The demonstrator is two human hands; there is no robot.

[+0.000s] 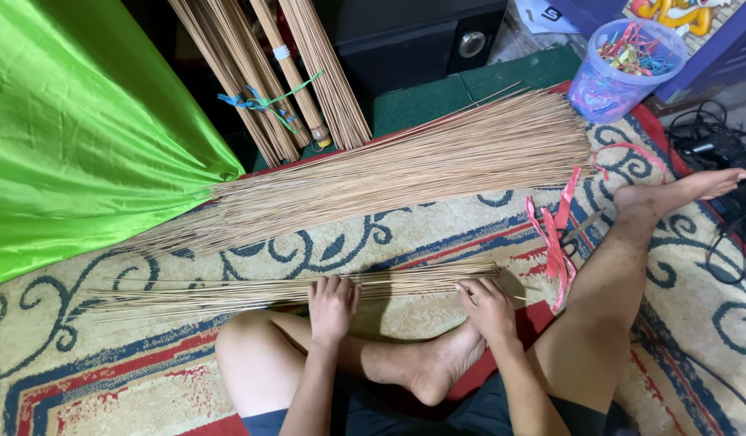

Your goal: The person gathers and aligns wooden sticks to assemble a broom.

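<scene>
1. Head view, step in hand: the person is sitting on a patterned carpet (pixel 82 379) and, by the look of it, gathering a small bundle of thin sticks (pixel 308 288) lying flat across the carpet just in front of the shins
2. The left hand (pixel 332 307) is resting on the bundle near its middle, fingers (pixel 331 287) bent and pressing down on the sticks, not wrapped round them
3. The right hand (pixel 487 305) is sitting at the bundle's right end, fingers (pixel 470 289) curled on the stick tips; whether they are clamping any I cannot tell
4. Next move, as a judgement: evening the ends and cinching the bundle would be calling for both hands closing fully round it, with the red strips (pixel 557 234) lying near the right hand, within reach
5. Materials: the sticks are looking pale tan, stiff, straight and very slender, fanning loose at the left end
6. A much larger pile of the same sticks (pixel 405 169) is lying diagonally beyond, well apart from the hands
7. Glossy green cloth (pixel 74 129) is draping at left; tied stick bundles (pixel 268 73) are leaning upright at the back; a clear plastic tub (pixel 623 60) is holding coloured bands
</scene>
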